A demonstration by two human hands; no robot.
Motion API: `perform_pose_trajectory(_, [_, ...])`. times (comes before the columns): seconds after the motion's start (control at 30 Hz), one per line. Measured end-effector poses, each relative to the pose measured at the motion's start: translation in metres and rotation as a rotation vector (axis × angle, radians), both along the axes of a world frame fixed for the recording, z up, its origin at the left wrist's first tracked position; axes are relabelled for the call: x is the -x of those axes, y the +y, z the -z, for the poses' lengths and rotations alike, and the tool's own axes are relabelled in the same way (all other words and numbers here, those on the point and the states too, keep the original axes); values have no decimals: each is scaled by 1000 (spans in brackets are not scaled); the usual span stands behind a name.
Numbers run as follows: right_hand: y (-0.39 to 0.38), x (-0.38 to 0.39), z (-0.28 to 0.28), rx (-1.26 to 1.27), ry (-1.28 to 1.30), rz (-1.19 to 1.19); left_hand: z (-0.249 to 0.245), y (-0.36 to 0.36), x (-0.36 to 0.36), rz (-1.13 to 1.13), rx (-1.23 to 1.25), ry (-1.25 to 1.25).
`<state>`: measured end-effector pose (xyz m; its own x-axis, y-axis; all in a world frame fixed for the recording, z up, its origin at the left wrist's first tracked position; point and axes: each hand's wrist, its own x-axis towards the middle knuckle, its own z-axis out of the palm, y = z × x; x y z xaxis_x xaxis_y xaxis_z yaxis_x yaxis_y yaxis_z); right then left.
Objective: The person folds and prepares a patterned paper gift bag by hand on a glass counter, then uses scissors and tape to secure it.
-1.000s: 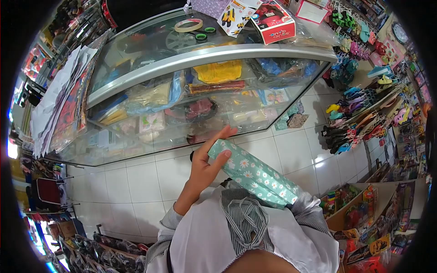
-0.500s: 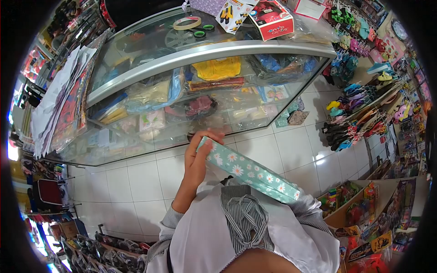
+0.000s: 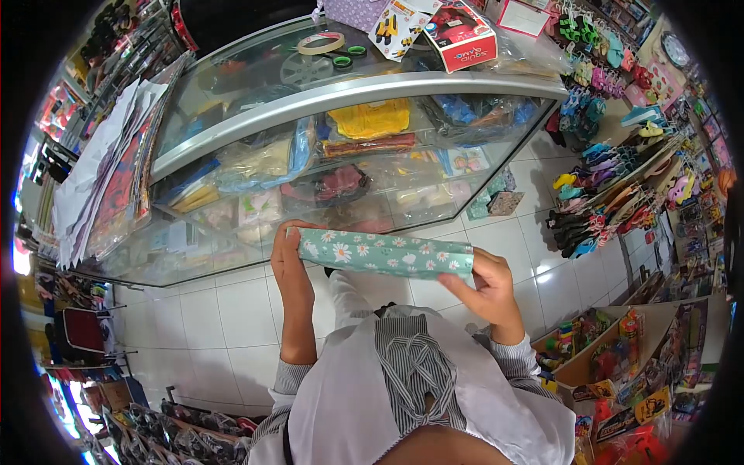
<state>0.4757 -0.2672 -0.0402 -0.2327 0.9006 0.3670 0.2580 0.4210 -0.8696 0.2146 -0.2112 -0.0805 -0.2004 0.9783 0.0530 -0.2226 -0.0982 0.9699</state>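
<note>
A long, flat green package with white daisies [image 3: 380, 253] is held level in front of my body, between both hands. My left hand [image 3: 288, 252] grips its left end, with the thumb on the near face. At the right end, my right hand [image 3: 484, 287] holds the edge between thumb and fingers. Beyond the package stands the glass display case [image 3: 356, 87], with bagged goods inside. What lies behind the package is hidden.
On the case top are a tape roll [image 3: 320, 43], green-handled scissors [image 3: 349, 56] and a red box [image 3: 461, 39]. Large paper sheets [image 3: 108, 170] lean at the left. Hair clips [image 3: 601, 194] hang at the right, above a toy bin [image 3: 589, 349].
The package has swung from a slant to nearly level and moved left. My left hand has shifted left, and my right hand, hidden before, now shows at the right end.
</note>
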Motion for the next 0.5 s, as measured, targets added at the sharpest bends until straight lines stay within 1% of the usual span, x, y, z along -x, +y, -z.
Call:
perform_pose_trajectory(0.03, [2, 3, 3, 17, 48, 53, 0, -1, 0, -6, -23, -3])
perform_pose_trajectory(0.1, [15, 4, 5, -120, 30, 74, 1, -6, 3, -22, -72, -7])
perform_pose_trajectory(0.13, [19, 5, 7, -188, 21, 82, 4, -7, 5, -8, -136, 16])
perform_pose_trajectory(0.2, [18, 5, 11, 102, 275, 105, 13, -10, 10, 17, -260, 62])
perform_pose_trajectory(0.27, [15, 3, 16, 400, 523, 128, 15, -14, 12, 45, -313, 84])
perform_pose_trajectory(0.4, [18, 14, 9, 396, 474, 182, 17, -18, 16, 69, -417, 142])
perform_pose_trajectory(0.5, [22, 9, 24, 305, 409, 179, 15, -21, 20, 102, -419, 108])
